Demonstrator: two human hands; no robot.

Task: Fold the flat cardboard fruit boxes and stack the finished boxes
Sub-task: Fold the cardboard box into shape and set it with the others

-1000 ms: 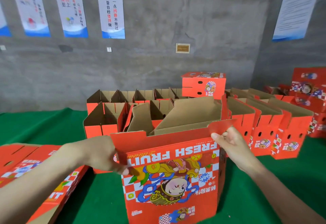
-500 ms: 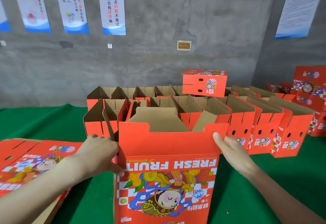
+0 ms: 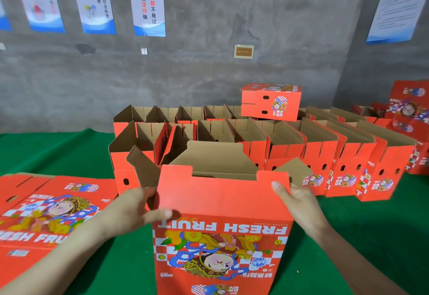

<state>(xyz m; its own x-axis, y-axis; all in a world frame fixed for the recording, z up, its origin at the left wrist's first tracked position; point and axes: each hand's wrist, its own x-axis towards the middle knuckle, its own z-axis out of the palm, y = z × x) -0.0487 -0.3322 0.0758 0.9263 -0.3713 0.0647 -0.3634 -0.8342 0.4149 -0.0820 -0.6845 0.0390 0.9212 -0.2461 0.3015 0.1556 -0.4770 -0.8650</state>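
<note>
Left hand (image 3: pixel 130 211): thumb on the front of the box (image 3: pixel 220 236), fingers curled behind its left edge, pinching the near flap (image 3: pixel 220 190). Right hand (image 3: pixel 299 204): same pinch on that flap's right edge, thumb in front.

Box stands upright on the green cloth (image 3: pixel 371 225), right in front of the person, opened into a tube. Print reads upside down, so this is probably the bottom end facing up.

- Near flap: upright, not folded in.
- Far flap (image 3: pixel 216 157): leaning inward over the opening.
- Side flaps (image 3: pixel 141 167): sticking out left and right of the box, not tucked.

Status, my read: this box is mid-fold. It is squared up but the end isn't closed or locked.

Left of the box: flat boxes (image 3: pixel 46 213) lying in a pile, so there's more to fold. Can't tell how deep the pile is.

Behind the box and to its right: rows of open boxes (image 3: pixel 320 155), standing close together, tops open. One closed box (image 3: pixel 271 102) sits on top of the back row.

Plenty is done. Left to do: this one, the flat pile, and possibly more stacking.
</note>
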